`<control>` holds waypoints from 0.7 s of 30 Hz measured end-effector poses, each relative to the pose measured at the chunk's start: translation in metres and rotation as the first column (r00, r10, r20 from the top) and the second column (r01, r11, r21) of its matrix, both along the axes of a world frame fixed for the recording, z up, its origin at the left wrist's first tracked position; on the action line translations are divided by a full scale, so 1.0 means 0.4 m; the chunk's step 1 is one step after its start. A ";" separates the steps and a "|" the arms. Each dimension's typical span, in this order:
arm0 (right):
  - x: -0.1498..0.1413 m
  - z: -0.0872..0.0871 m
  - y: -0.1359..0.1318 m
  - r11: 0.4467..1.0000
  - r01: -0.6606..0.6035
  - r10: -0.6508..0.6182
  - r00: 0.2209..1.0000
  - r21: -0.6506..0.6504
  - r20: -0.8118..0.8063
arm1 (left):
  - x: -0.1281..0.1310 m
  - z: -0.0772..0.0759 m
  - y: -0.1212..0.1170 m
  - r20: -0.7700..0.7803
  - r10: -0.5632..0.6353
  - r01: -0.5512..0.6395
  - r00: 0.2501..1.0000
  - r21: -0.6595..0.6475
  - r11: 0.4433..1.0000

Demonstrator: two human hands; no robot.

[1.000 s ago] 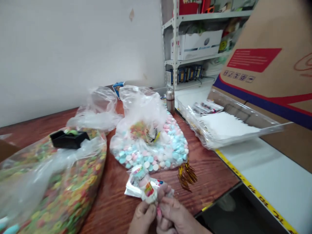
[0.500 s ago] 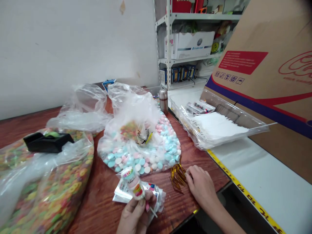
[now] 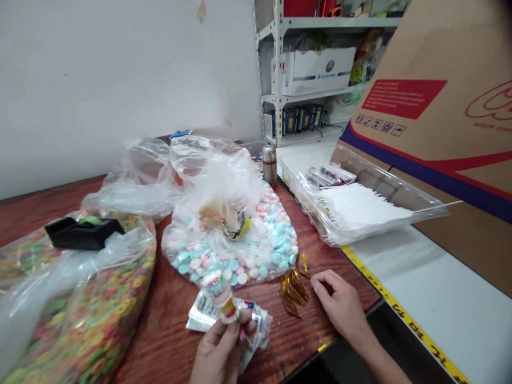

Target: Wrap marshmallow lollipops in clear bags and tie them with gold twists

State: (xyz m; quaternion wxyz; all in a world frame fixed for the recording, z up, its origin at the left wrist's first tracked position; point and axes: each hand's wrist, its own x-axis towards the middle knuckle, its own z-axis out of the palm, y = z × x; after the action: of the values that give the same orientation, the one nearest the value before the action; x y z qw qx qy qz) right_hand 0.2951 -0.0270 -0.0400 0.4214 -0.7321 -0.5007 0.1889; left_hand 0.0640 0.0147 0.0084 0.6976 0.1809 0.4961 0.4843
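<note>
My left hand (image 3: 222, 346) is closed on a small wrapped candy pack (image 3: 222, 298), bottle-like in shape with a printed label, and holds it upright over the table. Pink ribbon or wrapper shows below the fingers. Beneath it lie flat printed plastic bags (image 3: 256, 314). To the right, thumb and forefinger of my right hand (image 3: 342, 304) pinch the end of one gold twist tie (image 3: 305, 264). A bunch of gold twist ties (image 3: 294, 293) rests on the wood beside those fingertips. Just behind is a big clear bag of pastel tablet candies (image 3: 232, 261).
At left, a black tape dispenser (image 3: 86, 233) sits on a bag of ring-shaped candies (image 3: 112, 320). A clear plastic tray (image 3: 336, 234) holds white sticks (image 3: 364, 208). Behind are a metal flask (image 3: 269, 165), shelving (image 3: 278, 80) and a large carton (image 3: 432, 128).
My right hand has drawn slightly right, and one gold twist tie now stands apart from the bunch in its pinch. My left hand keeps the candy pack, almost unmoved.
</note>
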 end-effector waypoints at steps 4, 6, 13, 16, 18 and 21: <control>-0.001 -0.007 0.001 1.000 0.010 -0.010 1.000 0.019 -0.002 | 0.002 0.002 -0.003 -0.020 0.004 -0.004 1.000 -0.008 1.000; 0.002 -0.013 0.001 1.000 0.006 -0.006 1.000 0.018 0.007 | 0.004 0.000 -0.004 -0.013 0.002 -0.003 1.000 -0.013 1.000; 0.019 -0.023 0.003 0.999 0.048 -0.047 0.997 -0.018 0.058 | 0.008 -0.004 -0.005 -0.028 0.004 -0.005 1.000 -0.027 1.000; 0.015 -0.014 -0.006 0.999 -0.015 0.018 0.997 -0.045 0.071 | 0.008 -0.001 -0.005 -0.042 0.002 -0.002 0.999 0.000 1.000; 0.006 -0.008 -0.016 0.996 -0.056 0.062 0.994 -0.073 0.085 | 0.007 0.001 -0.005 -0.041 0.001 -0.001 0.999 0.012 1.000; -0.012 -0.008 -0.021 0.992 -0.050 0.066 0.989 -0.116 0.134 | 0.005 0.000 -0.006 -0.043 -0.007 0.007 0.999 0.003 1.000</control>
State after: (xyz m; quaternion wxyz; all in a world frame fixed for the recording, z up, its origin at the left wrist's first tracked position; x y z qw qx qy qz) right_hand 0.2902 -0.0355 -0.0431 0.3384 -0.7510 -0.5382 0.1782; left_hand 0.0662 0.0122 0.0084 0.6882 0.1938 0.5096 0.4787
